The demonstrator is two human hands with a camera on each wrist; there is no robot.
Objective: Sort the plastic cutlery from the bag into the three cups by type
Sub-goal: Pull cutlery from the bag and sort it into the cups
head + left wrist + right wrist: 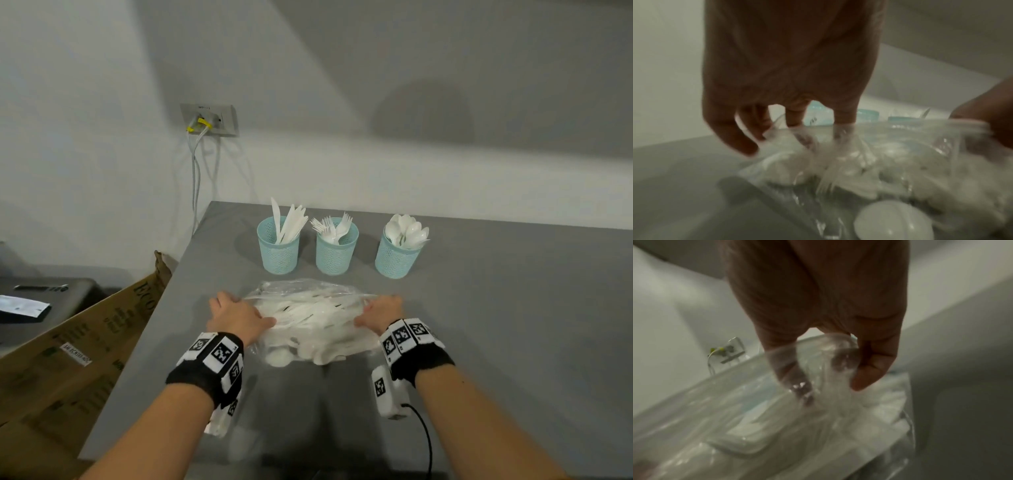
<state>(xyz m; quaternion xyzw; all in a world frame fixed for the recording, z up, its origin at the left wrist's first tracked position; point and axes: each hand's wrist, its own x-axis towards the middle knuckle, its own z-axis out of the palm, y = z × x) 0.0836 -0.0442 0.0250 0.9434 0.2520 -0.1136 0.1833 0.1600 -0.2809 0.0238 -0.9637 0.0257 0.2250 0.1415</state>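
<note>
A clear plastic bag (310, 322) of white cutlery lies on the grey table (496, 308). My left hand (236, 317) grips the bag's left edge, its fingers (754, 128) curled into the film. My right hand (382, 313) pinches the right edge, the thumb and fingers (871, 368) closed on bunched plastic (838, 353). Behind the bag stand three teal mesh cups: the left cup (278, 251) holds knives, the middle cup (336, 251) forks, the right cup (397, 255) spoons. A spoon bowl (892, 219) shows inside the bag.
The table's left edge drops to a brown cardboard box (78, 359) and a dark bin (41, 301). A wall socket with cables (209, 120) sits behind the table. A black cable (424, 438) trails from my right wristband.
</note>
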